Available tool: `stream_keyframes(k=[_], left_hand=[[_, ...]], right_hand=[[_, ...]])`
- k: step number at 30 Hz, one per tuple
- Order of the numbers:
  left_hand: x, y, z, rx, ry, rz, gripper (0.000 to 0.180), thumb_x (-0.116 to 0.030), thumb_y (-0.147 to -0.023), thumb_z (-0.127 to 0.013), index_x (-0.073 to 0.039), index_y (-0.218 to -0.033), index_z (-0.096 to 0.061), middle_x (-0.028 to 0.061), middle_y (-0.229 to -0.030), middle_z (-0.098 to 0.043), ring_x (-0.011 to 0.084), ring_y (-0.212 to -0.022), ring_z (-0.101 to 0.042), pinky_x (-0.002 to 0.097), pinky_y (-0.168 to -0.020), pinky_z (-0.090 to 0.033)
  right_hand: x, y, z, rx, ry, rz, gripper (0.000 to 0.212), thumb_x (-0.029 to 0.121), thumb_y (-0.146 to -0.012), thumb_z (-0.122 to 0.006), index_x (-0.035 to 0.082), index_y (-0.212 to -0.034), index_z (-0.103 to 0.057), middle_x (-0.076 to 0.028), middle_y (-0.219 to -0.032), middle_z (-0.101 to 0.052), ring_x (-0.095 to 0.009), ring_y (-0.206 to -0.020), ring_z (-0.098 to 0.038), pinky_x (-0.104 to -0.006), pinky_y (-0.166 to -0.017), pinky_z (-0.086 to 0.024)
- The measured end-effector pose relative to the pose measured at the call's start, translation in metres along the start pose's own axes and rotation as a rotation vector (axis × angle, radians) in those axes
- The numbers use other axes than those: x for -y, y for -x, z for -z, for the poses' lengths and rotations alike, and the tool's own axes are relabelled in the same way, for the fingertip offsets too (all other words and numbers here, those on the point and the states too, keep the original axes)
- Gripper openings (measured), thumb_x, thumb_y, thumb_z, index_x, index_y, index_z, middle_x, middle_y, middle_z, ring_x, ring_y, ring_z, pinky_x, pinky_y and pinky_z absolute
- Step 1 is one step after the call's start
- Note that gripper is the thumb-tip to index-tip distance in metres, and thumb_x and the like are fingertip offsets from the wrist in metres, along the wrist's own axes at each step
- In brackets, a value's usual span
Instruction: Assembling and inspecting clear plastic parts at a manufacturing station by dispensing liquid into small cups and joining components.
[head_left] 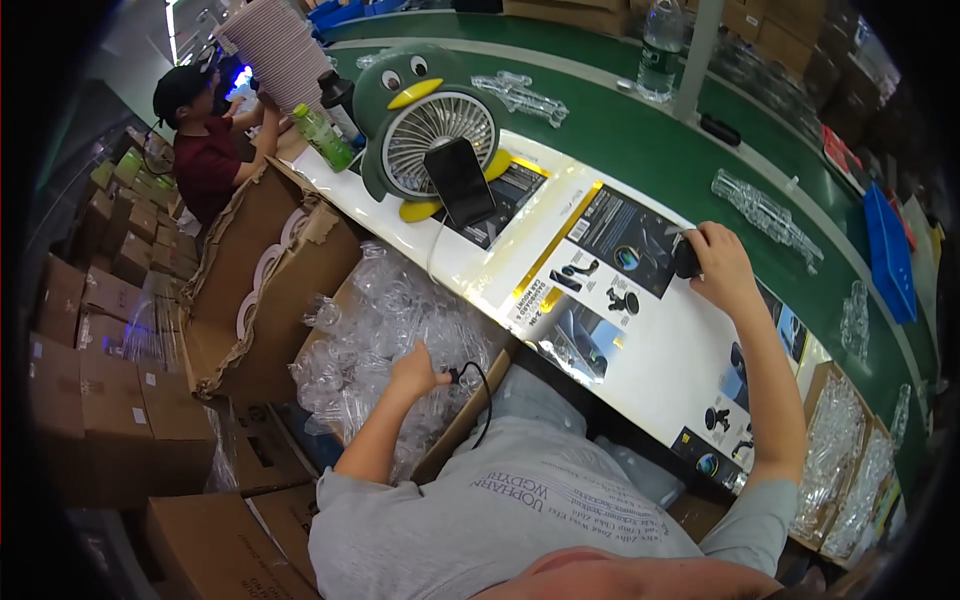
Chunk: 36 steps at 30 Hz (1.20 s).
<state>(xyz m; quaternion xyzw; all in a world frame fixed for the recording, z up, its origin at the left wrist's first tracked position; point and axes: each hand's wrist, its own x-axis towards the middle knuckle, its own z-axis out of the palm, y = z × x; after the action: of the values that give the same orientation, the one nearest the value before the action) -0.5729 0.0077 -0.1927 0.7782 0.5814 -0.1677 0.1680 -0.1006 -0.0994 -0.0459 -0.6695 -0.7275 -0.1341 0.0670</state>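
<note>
My left hand (412, 374) is over an open carton of clear plastic trays (365, 325), its fingers bent and its thumb pointing right. At the thumb tip is the end of a black cable (488, 395), which loops down toward my shirt; the grip is partly hidden. On the white worktop, my right hand (724, 268) closes its fingertips on a small black part (687, 257), whose kind I cannot make out. It is at the right edge of a printed dark packaging panel (625, 245). A green penguin-shaped fan (420, 130) stands further back, with a black phone (460, 182) leaning in front of it.
A green conveyor belt (610, 150) carries clear plastic trays (765, 215) beyond the worktop. A water bottle (660, 55) stands by a post. Torn cartons (265, 270) fill the left, where a co-worker (205, 140) handles a tall stack (275, 50). More trays fill a box (830, 435) at right.
</note>
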Motion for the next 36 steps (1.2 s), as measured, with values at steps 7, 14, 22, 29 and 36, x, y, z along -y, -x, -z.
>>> stream_keyframes(k=[7,14,22,29,36], left_hand=[[0.049,0.006,0.077,0.276,0.838,-0.184,0.078,-0.02,-0.061,-0.08,0.004,-0.118,-0.033,0.0065,-0.077,-0.055,0.0185,-0.079,-0.061,0.0248,-0.062,-0.048],[-0.061,0.031,0.149,0.404,1.371,-0.847,0.069,0.002,-0.057,-0.077,-0.002,-0.118,-0.045,0.0028,-0.096,-0.054,0.0123,-0.085,-0.056,0.0227,-0.068,-0.047],[-0.248,-0.019,0.138,0.239,1.328,-1.035,0.043,-0.011,-0.067,-0.072,-0.005,-0.104,-0.052,0.0075,-0.101,-0.057,0.0169,-0.097,-0.054,0.0283,-0.084,-0.043],[-0.372,-0.016,0.121,0.28,1.445,-1.237,0.04,0.0,-0.073,-0.066,-0.005,-0.106,-0.044,0.0137,-0.103,-0.059,0.0216,-0.092,-0.061,0.03,-0.082,-0.045],[-0.367,-0.018,0.105,0.131,1.131,-1.363,0.067,-0.001,-0.072,-0.056,-0.004,-0.132,-0.027,0.0073,-0.11,-0.045,0.0163,-0.106,-0.045,0.0284,-0.089,-0.037]], right_hand=[[0.003,-0.001,0.05,-0.452,-0.696,-0.511,0.046,0.002,-0.069,-0.065,0.006,-0.11,-0.044,-0.007,-0.095,-0.051,-0.018,-0.085,-0.052,-0.0251,-0.076,-0.043],[-0.017,0.013,0.072,-1.067,-1.836,-0.577,0.032,0.026,-0.084,-0.061,0.006,-0.105,-0.049,-0.007,-0.091,-0.051,-0.016,-0.082,-0.049,-0.0303,-0.074,-0.043],[-0.021,0.037,0.092,-1.146,-2.192,-0.391,0.05,0.055,-0.086,-0.041,0.006,-0.09,-0.046,-0.004,-0.074,-0.043,-0.015,-0.064,-0.04,-0.0298,-0.062,-0.037],[-0.019,0.055,0.105,-1.308,-2.273,-0.35,0.038,0.045,-0.085,-0.044,0.007,-0.079,-0.047,-0.003,-0.067,-0.042,-0.014,-0.059,-0.039,-0.0252,-0.057,-0.035],[-0.017,0.048,0.093,-1.271,-2.278,-0.249,0.038,0.043,-0.086,-0.042,0.007,-0.078,-0.046,-0.002,-0.061,-0.038,-0.013,-0.055,-0.035,-0.0255,-0.055,-0.032]])
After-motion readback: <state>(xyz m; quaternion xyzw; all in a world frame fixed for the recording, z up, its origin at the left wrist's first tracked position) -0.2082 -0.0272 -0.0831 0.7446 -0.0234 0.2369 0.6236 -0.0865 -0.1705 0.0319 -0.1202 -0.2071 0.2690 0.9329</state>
